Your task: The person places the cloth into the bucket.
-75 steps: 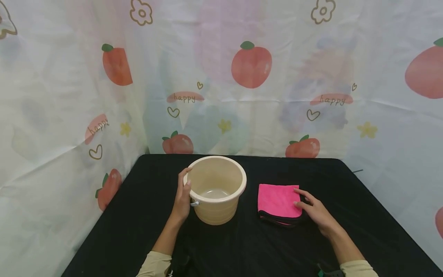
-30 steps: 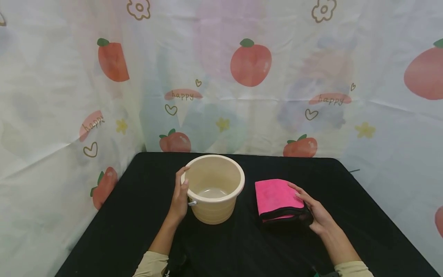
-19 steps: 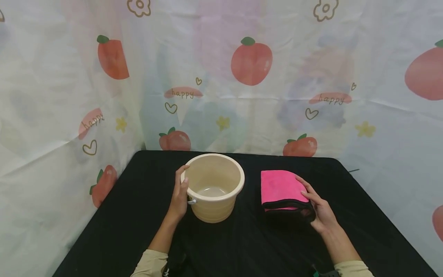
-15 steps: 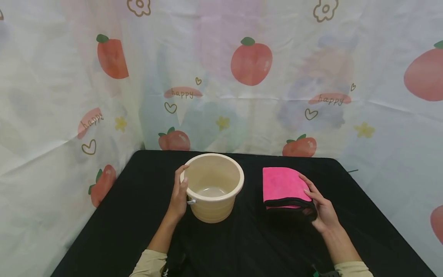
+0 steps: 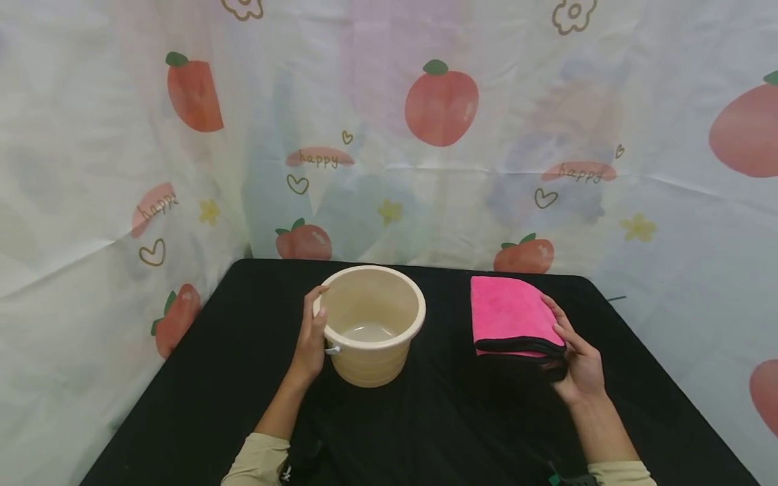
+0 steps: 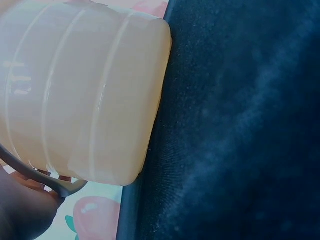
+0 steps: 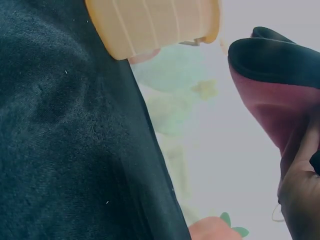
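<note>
A cream plastic bucket (image 5: pixel 371 364) stands upright on the black-covered table, its mouth facing up and nothing visible inside. My left hand (image 5: pixel 310 337) grips its rim on the left side, close to the grey handle (image 6: pixel 62 187). To the right, my right hand (image 5: pixel 577 358) holds a folded pink towel (image 5: pixel 513 310) with black edging by its right side, thumb above and other fingers underneath. The towel (image 7: pixel 270 100) is raised off the table in the right wrist view, apart from the bucket.
A black cloth covers the table (image 5: pixel 413 432). Behind and to the left hangs a pale curtain (image 5: pixel 377 88) printed with fruit, flowers and words. The table's back edge lies just beyond the bucket and towel.
The right hand has taken hold of the towel, lifted it off the table and carried it slightly right and away. The left hand stays on the bucket's rim.
</note>
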The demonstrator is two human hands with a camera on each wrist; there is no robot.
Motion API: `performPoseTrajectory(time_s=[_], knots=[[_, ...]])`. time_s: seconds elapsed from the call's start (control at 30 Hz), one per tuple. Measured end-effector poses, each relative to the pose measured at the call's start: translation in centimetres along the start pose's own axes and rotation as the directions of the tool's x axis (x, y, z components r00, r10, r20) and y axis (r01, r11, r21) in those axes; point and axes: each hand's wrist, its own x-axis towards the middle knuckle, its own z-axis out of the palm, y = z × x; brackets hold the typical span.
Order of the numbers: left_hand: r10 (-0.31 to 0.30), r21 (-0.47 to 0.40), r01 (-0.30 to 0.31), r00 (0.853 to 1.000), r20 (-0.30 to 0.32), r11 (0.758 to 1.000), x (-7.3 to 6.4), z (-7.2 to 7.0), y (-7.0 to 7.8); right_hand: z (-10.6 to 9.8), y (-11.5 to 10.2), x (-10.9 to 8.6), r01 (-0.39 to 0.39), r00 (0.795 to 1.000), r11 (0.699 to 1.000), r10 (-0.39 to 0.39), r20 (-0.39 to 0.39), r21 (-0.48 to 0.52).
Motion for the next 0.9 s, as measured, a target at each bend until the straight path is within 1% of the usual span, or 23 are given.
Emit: performPoseTrajectory(time_s=[0.1,0.23,0.43,0.6,0.77,0.9], knots=[[-0.004,0.005,0.005,1.0,-0.011,1.0,-0.1,-0.2,0.1,0.0,0.2,0.2,0.0,1.0,1.0,0.0,-0.004,0.008],[0.004,0.003,-0.004,1.0,-0.01,1.0,-0.2,-0.4,0.1,0.0,0.4,0.3,0.012,1.0,1.0,-0.012,0.01,0.022],[0.024,-0.028,-0.025,0.999,-0.029,0.999,-0.2,-0.1,-0.4,0.2,0.1,0.7,0.028,0.999,0.999,-0.029,0.02,0.046],[0.042,-0.05,-0.044,0.999,-0.03,0.998,-0.2,0.3,-0.7,0.7,-0.3,0.9,0.047,0.999,0.992,-0.049,0.015,0.114],[0.06,-0.032,-0.061,0.998,-0.035,0.998,-0.1,0.5,-0.6,1.4,-0.7,1.3,0.086,0.996,0.986,-0.086,-0.004,0.141],[0.062,-0.022,-0.063,0.997,-0.039,0.998,0.1,0.4,-0.5,1.9,-0.9,1.7,0.102,0.995,0.975,-0.105,0.002,0.199]])
